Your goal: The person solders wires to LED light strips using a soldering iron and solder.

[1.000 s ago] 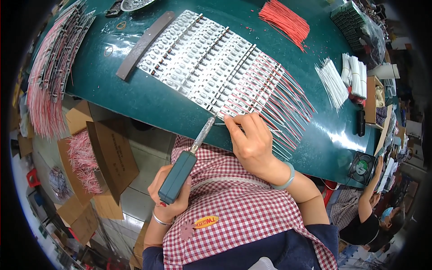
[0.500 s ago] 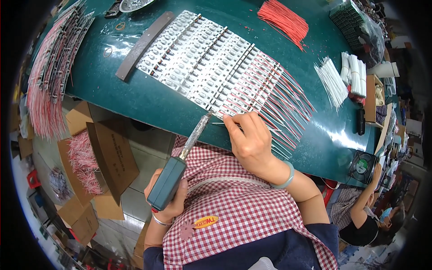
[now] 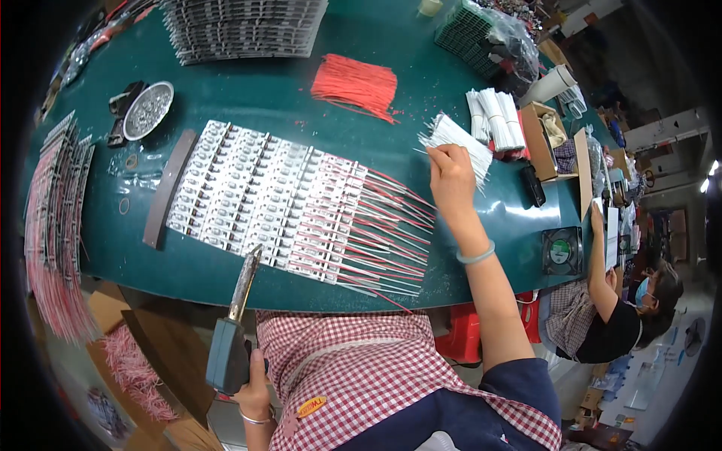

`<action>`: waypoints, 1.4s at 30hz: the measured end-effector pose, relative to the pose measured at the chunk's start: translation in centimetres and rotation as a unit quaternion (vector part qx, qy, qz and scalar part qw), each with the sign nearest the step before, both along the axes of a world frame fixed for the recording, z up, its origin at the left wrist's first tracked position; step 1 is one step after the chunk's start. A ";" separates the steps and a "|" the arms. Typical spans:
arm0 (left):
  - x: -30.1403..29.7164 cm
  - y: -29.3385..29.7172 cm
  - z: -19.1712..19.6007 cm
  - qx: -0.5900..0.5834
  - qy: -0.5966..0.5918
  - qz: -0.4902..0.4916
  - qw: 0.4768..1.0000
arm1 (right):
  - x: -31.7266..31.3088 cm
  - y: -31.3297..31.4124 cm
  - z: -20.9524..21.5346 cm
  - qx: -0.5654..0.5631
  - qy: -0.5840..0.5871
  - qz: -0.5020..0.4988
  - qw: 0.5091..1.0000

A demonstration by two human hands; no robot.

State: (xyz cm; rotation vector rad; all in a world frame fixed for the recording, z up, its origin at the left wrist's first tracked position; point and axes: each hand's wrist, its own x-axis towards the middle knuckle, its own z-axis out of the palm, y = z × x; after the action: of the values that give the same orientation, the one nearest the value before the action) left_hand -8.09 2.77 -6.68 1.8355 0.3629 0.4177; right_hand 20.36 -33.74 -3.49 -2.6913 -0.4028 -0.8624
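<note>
My left hand (image 3: 256, 391) is wrapped round the blue-grey handle of a soldering gun (image 3: 228, 353). Its long metal tip points up at the near edge of a panel of small white circuit boards (image 3: 256, 188). Red and white wires (image 3: 391, 233) fan out to the right from the panel's right-hand rows. Farther right, my right hand (image 3: 453, 180) reaches over a loose pile of white wires (image 3: 470, 146). Its thumb and fingers are pinched together at the pile's left side, with a thin white wire end showing at the fingertips.
A dark bar (image 3: 170, 188) lies along the panel's left edge. Red wires (image 3: 355, 84) are heaped behind it, near stacked boards (image 3: 244, 30). A metal dish (image 3: 148, 110) stands at left, a small fan (image 3: 561, 252) at right. A co-worker (image 3: 602, 308) sits on the right.
My right hand has left the panel's near edge and moved right to the white wire pile. The soldering gun has drawn back slightly from the panel. The whole view has shifted.
</note>
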 end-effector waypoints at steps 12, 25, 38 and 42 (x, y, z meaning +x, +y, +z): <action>3.1 0.3 1.9 -0.001 -0.007 0.017 1.000 | 2.6 -3.9 -1.9 -0.075 -0.050 -0.076 0.993; 6.7 1.4 3.9 -0.006 -0.042 0.009 0.999 | 3.4 -3.6 1.6 -0.095 -0.024 -0.041 0.994; 11.8 0.9 7.9 -0.016 -0.068 0.017 0.997 | 6.7 10.7 4.4 -0.460 0.147 0.130 0.866; 13.0 1.0 7.9 -0.055 -0.061 0.043 0.996 | 6.9 11.6 6.2 -0.428 0.197 0.144 0.870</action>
State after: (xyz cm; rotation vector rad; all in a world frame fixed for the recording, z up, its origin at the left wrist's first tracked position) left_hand 4.93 3.74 1.20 1.6828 0.3743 0.5554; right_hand 27.23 -22.17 2.73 -3.3113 -1.2912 0.0145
